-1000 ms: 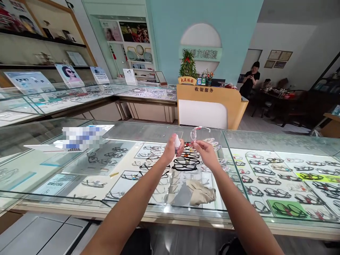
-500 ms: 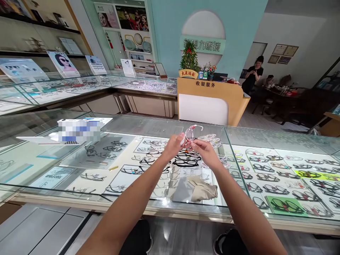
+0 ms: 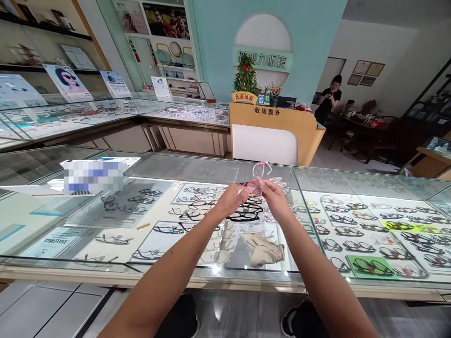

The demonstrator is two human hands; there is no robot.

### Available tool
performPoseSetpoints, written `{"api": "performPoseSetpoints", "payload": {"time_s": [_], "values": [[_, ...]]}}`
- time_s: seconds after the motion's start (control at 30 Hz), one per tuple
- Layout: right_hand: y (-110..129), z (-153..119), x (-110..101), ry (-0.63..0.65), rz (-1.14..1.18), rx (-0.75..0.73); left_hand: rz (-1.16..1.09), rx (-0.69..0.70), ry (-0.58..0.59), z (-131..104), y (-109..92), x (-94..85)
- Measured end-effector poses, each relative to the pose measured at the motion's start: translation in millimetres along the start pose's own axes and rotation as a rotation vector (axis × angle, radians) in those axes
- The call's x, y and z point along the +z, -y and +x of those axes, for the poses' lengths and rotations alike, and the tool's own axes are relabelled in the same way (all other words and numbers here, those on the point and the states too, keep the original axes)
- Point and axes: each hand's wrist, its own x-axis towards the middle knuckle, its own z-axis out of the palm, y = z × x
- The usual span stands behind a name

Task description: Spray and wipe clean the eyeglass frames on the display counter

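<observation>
Both my arms reach out over the glass display counter (image 3: pixel 176 277). My right hand (image 3: pixel 273 198) pinches a pair of clear-framed glasses (image 3: pixel 261 172), which stand up above my fingers. My left hand (image 3: pixel 229 201) is closed around a small white spray bottle (image 3: pixel 241 190), of which only the tip shows. The bottle tip sits right beside the glasses, and the fingertips of the two hands almost touch. More clear frames (image 3: pixel 280 183) lie on the glass just behind my hands.
A crumpled beige cloth (image 3: pixel 263 249) lies on the counter below my hands. Several rows of eyeglass frames (image 3: pixel 366 230) fill the case under the glass. A wooden cashier desk (image 3: pixel 278 131) stands behind, and a person (image 3: pixel 329 101) stands at the back right.
My left hand has brought the spray bottle from upright and apart to right against the glasses. Both hands have drawn together, and the view has shifted slightly.
</observation>
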Motion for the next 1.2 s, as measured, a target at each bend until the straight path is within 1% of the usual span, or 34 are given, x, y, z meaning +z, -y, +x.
{"api": "performPoseSetpoints", "payload": {"time_s": [0.07,0.1,0.13,0.27,0.33,0.4,0.5,0.57,0.63,0.73,0.8,0.87,0.93,1.03,1.2], "values": [[0,0,0,0.001,0.019,0.002,0.111,0.072,-0.017,1,-2,-2.9],[0,0,0,-0.002,0.025,0.003,0.168,0.116,-0.044,1,-4,-5.4],[0,0,0,-0.01,0.025,0.004,0.18,0.151,-0.098,2,-7,-8.7],[0,2,-5,-0.043,0.016,-0.008,0.239,0.292,-0.391,7,-22,-27.4],[-1,3,-8,-0.055,0.026,-0.011,0.266,0.311,-0.543,9,-29,-40.0],[-4,4,-12,-0.07,0.022,-0.009,0.294,0.291,-0.677,8,-33,-56.5],[-8,6,-15,-0.089,0.014,-0.009,0.42,0.253,-0.811,-6,-31,-93.1],[-9,7,-17,-0.091,0.031,-0.009,0.541,0.247,-0.844,-25,-24,-124.6],[-9,6,-17,-0.086,0.052,-0.007,0.671,0.232,-0.877,-50,-14,-157.9],[-6,4,-16,-0.077,0.073,-0.011,0.809,0.102,-0.958,-86,5,-200.4],[-5,3,-16,-0.082,0.068,-0.012,0.835,0.007,-1.001,-102,17,-219.0],[-5,2,-17,-0.087,0.048,-0.008,0.83,-0.078,-1.033,-110,27,-229.3],[-6,3,-18,-0.09,0.03,-0.014,0.824,-0.121,-1.05,-111,34,-233.7],[-10,4,-21,-0.1,0.018,-0.02,0.819,-0.118,-1.046,-109,38,-235.2],[-12,5,-24,-0.101,0.049,-0.016,0.806,-0.101,-1.03,-109,38,-232.9]]}}
